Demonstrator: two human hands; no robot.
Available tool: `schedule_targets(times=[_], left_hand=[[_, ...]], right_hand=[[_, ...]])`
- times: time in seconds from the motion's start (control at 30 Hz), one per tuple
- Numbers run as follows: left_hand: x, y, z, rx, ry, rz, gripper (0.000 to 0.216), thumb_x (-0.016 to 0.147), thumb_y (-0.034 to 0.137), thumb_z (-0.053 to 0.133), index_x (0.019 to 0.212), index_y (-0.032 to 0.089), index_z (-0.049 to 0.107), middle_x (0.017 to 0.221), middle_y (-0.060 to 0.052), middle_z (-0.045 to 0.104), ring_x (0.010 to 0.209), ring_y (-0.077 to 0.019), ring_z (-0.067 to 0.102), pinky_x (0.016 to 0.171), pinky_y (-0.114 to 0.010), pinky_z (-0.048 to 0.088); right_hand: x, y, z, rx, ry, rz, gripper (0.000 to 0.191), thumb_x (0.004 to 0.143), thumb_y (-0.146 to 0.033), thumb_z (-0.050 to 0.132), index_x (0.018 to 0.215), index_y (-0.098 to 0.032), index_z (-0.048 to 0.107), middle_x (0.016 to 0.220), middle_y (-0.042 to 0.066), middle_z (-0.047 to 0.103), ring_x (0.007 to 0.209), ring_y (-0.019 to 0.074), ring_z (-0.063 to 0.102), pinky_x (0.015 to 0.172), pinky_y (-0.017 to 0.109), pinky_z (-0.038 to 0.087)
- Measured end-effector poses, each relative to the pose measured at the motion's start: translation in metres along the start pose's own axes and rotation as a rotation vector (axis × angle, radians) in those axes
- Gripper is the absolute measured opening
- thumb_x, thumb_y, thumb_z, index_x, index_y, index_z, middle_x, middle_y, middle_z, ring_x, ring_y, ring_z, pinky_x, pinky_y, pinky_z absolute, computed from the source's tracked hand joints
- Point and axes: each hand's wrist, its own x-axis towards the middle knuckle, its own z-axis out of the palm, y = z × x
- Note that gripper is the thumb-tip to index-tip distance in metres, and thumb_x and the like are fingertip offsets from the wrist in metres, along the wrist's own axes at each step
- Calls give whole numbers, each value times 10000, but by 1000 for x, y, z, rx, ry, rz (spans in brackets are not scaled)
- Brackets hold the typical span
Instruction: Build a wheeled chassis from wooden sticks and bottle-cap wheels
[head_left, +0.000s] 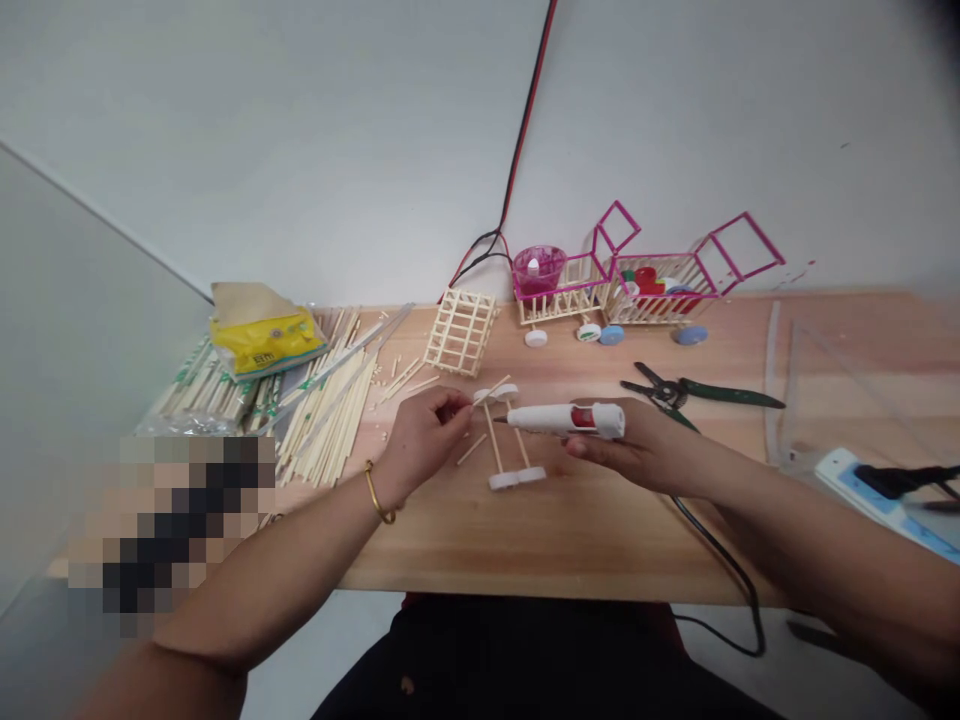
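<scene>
My left hand (421,437) pinches a short wooden stick (491,390) and holds it over a small stick frame with white cap wheels (508,440) lying on the wooden table (570,530). My right hand (637,448) grips a white glue gun (566,419). Its tip points left and sits at the frame, close to the stick. A black cord (720,560) runs from the gun over the table's front edge.
A pile of wooden sticks (322,405) and a yellow packet (262,340) lie at the left. A plain stick cage (460,331) stands behind, with pink-edged stick carts (645,275) on cap wheels. Green-handled pliers (690,392) and a power strip (885,495) lie at the right.
</scene>
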Motion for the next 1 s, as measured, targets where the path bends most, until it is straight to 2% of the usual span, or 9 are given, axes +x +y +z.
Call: schedule_targets(times=[0.23, 0.57, 1.0], left_hand=[[0, 1, -4, -12, 14, -19, 117, 783, 232, 572, 731, 156, 644, 587, 33, 559, 540, -80, 465, 509, -193, 355], [0, 1, -2, -17, 12, -1, 84, 769, 182, 574, 724, 159, 641, 597, 31, 573, 539, -77, 473, 515, -195, 363], [0, 1, -2, -17, 0, -33, 79, 769, 201, 585, 746, 163, 650, 608, 27, 589, 540, -78, 481, 520, -202, 372]], right_hand=[[11, 4, 3, -19, -42, -6, 338, 876, -495, 460, 740, -195, 538, 693, 3, 566, 629, 149, 501, 576, 268, 365], [13, 9, 5, -16, -51, 24, 339, 878, -496, 457, 731, -199, 526, 679, 6, 566, 631, 157, 517, 562, 265, 369], [15, 6, 5, -20, -40, 44, 351, 872, -503, 464, 695, -203, 508, 635, -4, 549, 586, 142, 496, 541, 259, 355]])
